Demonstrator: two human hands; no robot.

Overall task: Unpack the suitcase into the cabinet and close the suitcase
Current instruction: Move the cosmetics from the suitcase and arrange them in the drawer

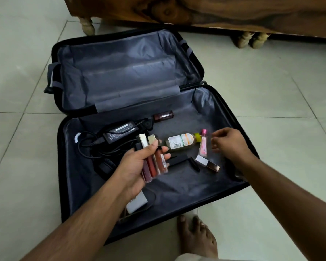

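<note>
Suitcase (pixel 231 117) halves lie spread flat on the pale tiled floor (pixel 282 102), the far half showing only its grey lining, the near half holding what is left to unpack. At the left of the near half sits a black power adapter (pixel 119 131) with its cable (pixel 88 147) coiled beside it. A small dark maroon box (pixel 163 115) lies near the hinge. Toward the middle a clear bottle (pixel 181 141) with a white label and yellow cap lies on its side, and just beside its cap a small pink bottle (pixel 203 145) leans. Below those are a black tube (pixel 195 163) and a white-capped gloss tube (pixel 207 163). The left hand (pixel 137 162) is palm-up over the case, fingers curled round a bundle of lip gloss tubes (pixel 154 162) — reddish ones with gold caps. The right hand (pixel 231 143) hovers beside the pink bottle with fingers loosely spread, holding nothing. A white box (pixel 137 204) shows under the left wrist. Behind the case stands a wooden cabinet (pixel 215 12) on turned legs — a bare foot (pixel 198 236) rests on the floor at the near edge.
</note>
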